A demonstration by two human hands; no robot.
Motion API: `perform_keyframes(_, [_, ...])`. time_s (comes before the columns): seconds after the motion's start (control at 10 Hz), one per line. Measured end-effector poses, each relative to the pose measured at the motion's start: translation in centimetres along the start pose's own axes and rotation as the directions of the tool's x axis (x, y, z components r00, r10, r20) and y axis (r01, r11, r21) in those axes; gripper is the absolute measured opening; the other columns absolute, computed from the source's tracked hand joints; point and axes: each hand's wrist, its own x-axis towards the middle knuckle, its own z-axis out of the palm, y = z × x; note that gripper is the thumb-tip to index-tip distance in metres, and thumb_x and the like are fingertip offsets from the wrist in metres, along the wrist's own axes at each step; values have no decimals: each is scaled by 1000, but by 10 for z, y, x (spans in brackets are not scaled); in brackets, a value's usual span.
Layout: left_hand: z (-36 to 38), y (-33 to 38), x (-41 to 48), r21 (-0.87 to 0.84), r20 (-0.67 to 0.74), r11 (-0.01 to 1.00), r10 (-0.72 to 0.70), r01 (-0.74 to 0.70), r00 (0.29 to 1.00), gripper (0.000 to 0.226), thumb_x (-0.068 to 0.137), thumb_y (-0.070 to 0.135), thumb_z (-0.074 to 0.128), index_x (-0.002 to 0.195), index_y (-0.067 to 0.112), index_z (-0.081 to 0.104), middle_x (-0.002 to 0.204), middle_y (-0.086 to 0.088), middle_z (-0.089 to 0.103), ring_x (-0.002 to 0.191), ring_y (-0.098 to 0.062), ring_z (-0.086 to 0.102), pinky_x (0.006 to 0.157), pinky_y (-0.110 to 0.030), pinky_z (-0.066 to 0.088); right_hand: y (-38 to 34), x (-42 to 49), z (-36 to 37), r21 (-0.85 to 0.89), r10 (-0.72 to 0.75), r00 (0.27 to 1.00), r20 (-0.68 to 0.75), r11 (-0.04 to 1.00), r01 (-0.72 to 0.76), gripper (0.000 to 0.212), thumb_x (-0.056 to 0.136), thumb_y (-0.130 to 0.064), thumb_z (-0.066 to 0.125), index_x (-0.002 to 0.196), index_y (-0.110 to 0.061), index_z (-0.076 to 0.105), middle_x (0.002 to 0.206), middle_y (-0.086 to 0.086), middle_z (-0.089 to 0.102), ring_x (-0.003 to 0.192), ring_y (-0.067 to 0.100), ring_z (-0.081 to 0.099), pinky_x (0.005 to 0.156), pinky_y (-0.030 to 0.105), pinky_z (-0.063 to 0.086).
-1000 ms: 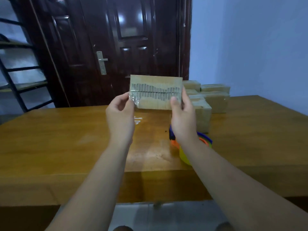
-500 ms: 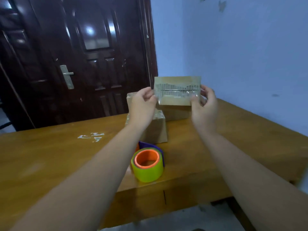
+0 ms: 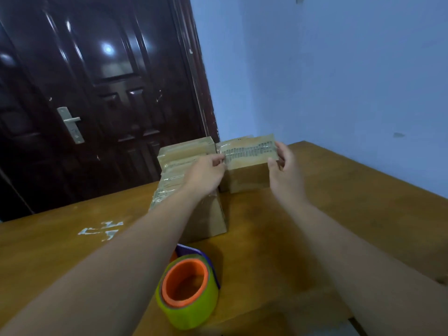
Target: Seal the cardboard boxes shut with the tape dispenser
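— Room first: what do you log?

— Item 1, wooden table (image 3: 339,214), brown top, white marks (image 3: 101,231) on its left part. Item 2, dark panelled door (image 3: 109,93) behind the table, with a metal handle (image 3: 70,122). Item 3, blue wall (image 3: 339,69) to the right of the door.

— And the task's things?

— Item 4, cardboard box (image 3: 249,156), at the far side of the table, its taped seam turned toward me (the tape looks wrinkled along that seam). From my feed I cannot tell whether its bottom touches the table. Item 5, left hand (image 3: 206,173), fingers pinching the box's left end at the seam. Item 6, right hand (image 3: 286,170), thumb on the front face, fingers curled behind the right end. Both hands grip that one box. Item 7, stacked boxes (image 3: 184,161), tops taped, standing on the table just left of the held one and partly hidden by the left hand. Item 8, tape dispenser (image 3: 186,287), a green roll on an orange core with a purple frame behind. It lies close to the table's near edge, between my two forearms, and neither hand touches it.
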Motion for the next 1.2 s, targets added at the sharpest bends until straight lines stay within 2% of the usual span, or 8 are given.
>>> perform_keyframes(0.1, [5, -8, 12, 107, 57, 993, 37, -43, 998, 34, 101, 29, 41, 133, 27, 54, 102, 11, 59, 53, -20, 58, 64, -30, 49, 20, 12, 7, -23, 33, 999, -2, 999, -33, 42, 102, -22, 40, 143, -26, 39, 138, -10, 48, 124, 8, 47, 92, 19, 41])
perform_keyframes(0.2, [3, -15, 22, 218, 121, 967, 106, -130, 987, 37, 103, 33, 35, 132, 23, 56, 123, -3, 63, 110, -23, 58, 95, -33, 43, 36, 21, 12, -16, 67, 998, -11, 998, -67, 40, 102, -24, 41, 141, -26, 42, 135, -8, 51, 121, 9, 49, 90, 21, 45])
perform_keyframes(0.4, [2, -26, 34, 433, 250, 879, 97, -201, 963, 46, 104, 40, 24, 137, 23, 49, 139, -11, 49, 133, -26, 36, 106, -34, 25, 55, 30, 25, 14, 129, 992, -5, 992, -129, 36, 102, -24, 42, 138, -25, 44, 122, -13, 50, 108, 4, 49, 80, 16, 41])
perform_keyframes(0.5, [3, -30, 36, 409, 274, 887, 105, -215, 956, 45, 103, 40, 26, 137, 21, 50, 139, -10, 49, 131, -24, 39, 97, -27, 27, 63, 33, 33, 14, 161, 987, -1, 987, -161, 34, 102, -28, 40, 135, -22, 46, 128, -5, 53, 110, 8, 50, 85, 23, 44])
perform_keyframes(0.7, [9, -38, 40, 393, 258, 904, 68, -169, 964, 46, 101, 39, 38, 138, 15, 48, 148, -5, 31, 135, -20, 33, 107, -28, 24, 74, 25, 37, 18, 125, 990, 72, 992, -127, 41, 101, -27, 44, 141, -26, 38, 137, -5, 47, 114, 4, 44, 91, 25, 43])
perform_keyframes(0.9, [10, -38, 42, 479, 262, 845, 121, -237, 958, 40, 101, 35, 40, 132, 15, 53, 132, -7, 51, 121, -23, 46, 95, -28, 32, 80, 23, 35, -61, 145, 976, 162, 989, -137, 58, 98, -15, 50, 146, -35, 26, 140, -5, 46, 100, 2, 44, 74, 11, 39])
perform_keyframes(1.1, [10, -31, 43, 591, 319, 758, 94, -275, 943, 45, 102, 37, 32, 126, 8, 57, 130, -10, 50, 121, -24, 45, 99, -32, 33, 82, 21, 34, -110, 171, 964, 203, 982, -151, 65, 95, -10, 48, 148, -38, 22, 129, -8, 51, 87, 3, 50, 71, 17, 42])
perform_keyframes(1.2, [9, -31, 41, 593, 242, 766, 123, -247, 962, 47, 102, 39, 31, 124, 8, 58, 128, -8, 48, 119, -25, 47, 99, -36, 39, 75, 12, 34, -93, 164, 985, 59, 983, -158, 67, 92, -5, 48, 147, -35, 25, 138, -3, 45, 117, 12, 48, 93, 32, 47])
